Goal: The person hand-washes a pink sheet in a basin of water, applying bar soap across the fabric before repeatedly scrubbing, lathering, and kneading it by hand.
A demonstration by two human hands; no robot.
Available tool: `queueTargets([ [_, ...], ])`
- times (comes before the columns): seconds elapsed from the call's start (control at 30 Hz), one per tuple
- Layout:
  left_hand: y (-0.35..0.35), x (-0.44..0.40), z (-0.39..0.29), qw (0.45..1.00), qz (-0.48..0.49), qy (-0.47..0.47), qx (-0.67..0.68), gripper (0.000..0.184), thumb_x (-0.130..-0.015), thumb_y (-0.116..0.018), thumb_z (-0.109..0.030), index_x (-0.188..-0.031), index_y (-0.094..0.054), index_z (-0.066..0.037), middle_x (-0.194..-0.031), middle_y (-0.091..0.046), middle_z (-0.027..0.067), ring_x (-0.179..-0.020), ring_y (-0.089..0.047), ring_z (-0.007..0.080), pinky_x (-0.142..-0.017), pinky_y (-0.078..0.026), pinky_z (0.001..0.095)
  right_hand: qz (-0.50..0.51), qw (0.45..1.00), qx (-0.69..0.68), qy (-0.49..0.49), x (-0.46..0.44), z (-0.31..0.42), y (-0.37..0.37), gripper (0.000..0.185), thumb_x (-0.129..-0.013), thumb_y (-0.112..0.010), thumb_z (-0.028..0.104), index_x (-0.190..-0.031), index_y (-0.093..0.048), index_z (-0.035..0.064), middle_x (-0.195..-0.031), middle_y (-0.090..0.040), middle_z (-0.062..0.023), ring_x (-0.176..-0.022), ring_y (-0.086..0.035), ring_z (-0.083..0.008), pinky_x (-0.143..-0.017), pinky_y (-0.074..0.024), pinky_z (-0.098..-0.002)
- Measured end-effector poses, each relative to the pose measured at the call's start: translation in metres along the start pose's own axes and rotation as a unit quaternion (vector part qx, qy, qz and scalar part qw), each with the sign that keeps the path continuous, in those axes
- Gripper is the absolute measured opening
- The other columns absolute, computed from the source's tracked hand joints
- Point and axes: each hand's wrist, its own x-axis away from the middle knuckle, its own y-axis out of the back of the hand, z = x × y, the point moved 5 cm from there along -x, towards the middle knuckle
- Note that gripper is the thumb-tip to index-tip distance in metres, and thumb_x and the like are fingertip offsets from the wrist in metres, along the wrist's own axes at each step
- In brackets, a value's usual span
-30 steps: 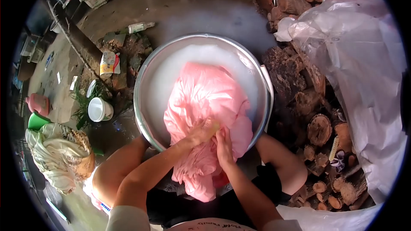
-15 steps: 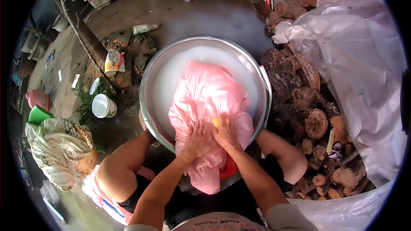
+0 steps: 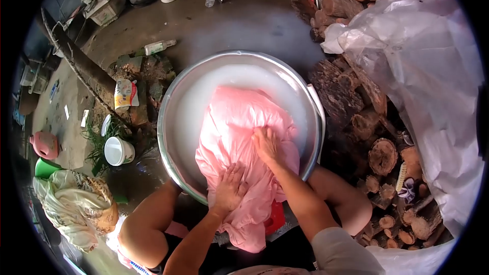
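A large pink cloth (image 3: 239, 117) lies heaped in a wide metal basin (image 3: 175, 86) of cloudy, whitish water. Its near end hangs over the rim towards me. My left hand (image 3: 229, 188) rests flat on the lower part of the cloth, fingers outstretched. Further up, my right hand (image 3: 266, 143) presses on the cloth with bent fingers. The yellow bar of soap seen under these fingers a moment ago is now hidden by the hand. Under the cloth's hanging end, part of a red object (image 3: 275, 217) shows.
Stacked firewood (image 3: 382, 157) and a plastic sheet (image 3: 428, 91) flank the basin on the right. To the left are a white bucket (image 3: 118, 151), a pink jug (image 3: 45, 145) and a bundled cloth (image 3: 71, 203). A glass bottle (image 3: 159, 47) lies beyond them.
My right hand has slid up the cloth, away from me, and the yellow soap has gone out of sight beneath it. My left hand stays on the lower cloth. The view has shifted slightly.
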Motion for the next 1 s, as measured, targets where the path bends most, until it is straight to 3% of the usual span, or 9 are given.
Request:
queueTargets([
  [0.1,-0.001,0.003,0.002,1.000,-0.009,-0.007,0.026,0.047,-0.089,-0.048,-0.026,-0.130,-0.049,-0.004,-0.139,-0.045,0.0156,-0.133,-0.036,0.0338,-0.109,-0.024,0.0458,0.094,0.989,-0.042,0.107,0.062,0.033,0.032,0.028,-0.086,-0.061,0.026,-0.110,-0.059,0.0106,-0.102,-0.056,-0.0151,-0.096,-0.053,-0.0359,-0.083,-0.0438,-0.0465],
  [0.3,0.003,0.000,0.003,0.998,-0.022,-0.012,0.058,0.043,-0.088,-0.044,-0.021,-0.125,-0.051,-0.002,-0.135,-0.048,0.0165,-0.129,-0.040,0.0343,-0.108,-0.025,0.0463,0.072,0.912,-0.039,0.402,0.064,0.026,0.018,0.043,-0.086,-0.063,0.025,-0.124,-0.055,0.0079,-0.114,-0.053,-0.0157,-0.103,-0.052,-0.0315,-0.088,-0.0439,-0.0444],
  [0.33,0.005,0.002,0.001,0.998,-0.023,-0.011,0.061,0.043,-0.087,-0.044,-0.021,-0.125,-0.051,-0.002,-0.135,-0.048,0.0165,-0.129,-0.040,0.0348,-0.108,-0.025,0.0464,0.146,0.945,-0.179,0.233,0.031,0.004,-0.010,0.041,-0.086,-0.063,0.025,-0.122,-0.055,0.0082,-0.120,-0.050,-0.0137,-0.103,-0.053,-0.0309,-0.087,-0.0452,-0.0450],
  [0.47,0.002,-0.004,-0.001,0.998,-0.050,0.006,0.022,0.044,-0.086,-0.044,-0.020,-0.125,-0.050,-0.002,-0.136,-0.047,0.0167,-0.129,-0.039,0.0358,-0.108,-0.026,0.0466,0.058,0.984,-0.090,0.140,-0.038,0.011,-0.034,0.024,-0.083,-0.066,0.023,-0.102,-0.060,0.0100,-0.115,-0.052,-0.0160,-0.105,-0.052,-0.0318,-0.092,-0.0424,-0.0431],
  [0.57,-0.004,-0.005,0.004,0.997,-0.063,0.004,0.050,0.042,-0.084,-0.047,-0.019,-0.122,-0.049,-0.001,-0.133,-0.047,0.0207,-0.127,-0.039,0.0372,-0.107,-0.026,0.0482,0.165,0.971,-0.114,0.128,0.005,0.020,-0.027,0.030,-0.083,-0.065,0.022,-0.110,-0.058,0.0115,-0.112,-0.053,-0.0119,-0.105,-0.052,-0.0300,-0.091,-0.0425,-0.0422],
  [0.77,-0.012,0.007,0.006,0.973,-0.118,0.110,0.165,0.037,-0.079,-0.048,-0.003,-0.115,-0.046,0.005,-0.120,-0.044,0.0280,-0.112,-0.043,0.0441,-0.099,-0.035,0.0430,0.134,0.855,-0.135,0.483,0.043,0.065,-0.011,0.036,-0.085,-0.064,0.029,-0.118,-0.057,0.0154,-0.113,-0.053,-0.0074,-0.103,-0.054,-0.0273,-0.091,-0.0444,-0.0426],
  [0.8,-0.011,0.008,0.005,0.978,-0.116,0.096,0.146,0.037,-0.079,-0.048,-0.003,-0.115,-0.046,0.005,-0.121,-0.043,0.0284,-0.112,-0.043,0.0443,-0.100,-0.035,0.0433,0.172,0.861,-0.116,0.464,0.016,0.055,-0.017,0.035,-0.083,-0.066,0.032,-0.113,-0.058,0.0159,-0.114,-0.054,-0.0078,-0.105,-0.053,-0.0273,-0.090,-0.0452,-0.0425],
  [0.87,-0.006,0.003,0.003,0.985,-0.119,0.062,0.106,0.037,-0.079,-0.048,-0.003,-0.114,-0.046,0.006,-0.122,-0.043,0.0293,-0.114,-0.043,0.0447,-0.100,-0.035,0.0439,0.017,0.898,-0.009,0.440,-0.030,0.033,-0.027,0.035,-0.082,-0.066,0.031,-0.111,-0.058,0.0154,-0.113,-0.054,-0.0088,-0.104,-0.053,-0.0284,-0.090,-0.0446,-0.0433],
  [1.0,-0.001,-0.001,-0.001,0.984,-0.138,0.044,0.106,0.033,-0.078,-0.048,-0.003,-0.110,-0.049,0.007,-0.123,-0.045,0.0288,-0.113,-0.045,0.0455,-0.099,-0.037,0.0446,0.019,0.975,-0.045,0.217,-0.038,0.032,-0.029,0.037,-0.081,-0.067,0.031,-0.113,-0.057,0.0148,-0.113,-0.053,-0.0107,-0.105,-0.052,-0.0302,-0.092,-0.0426,-0.0446],
])
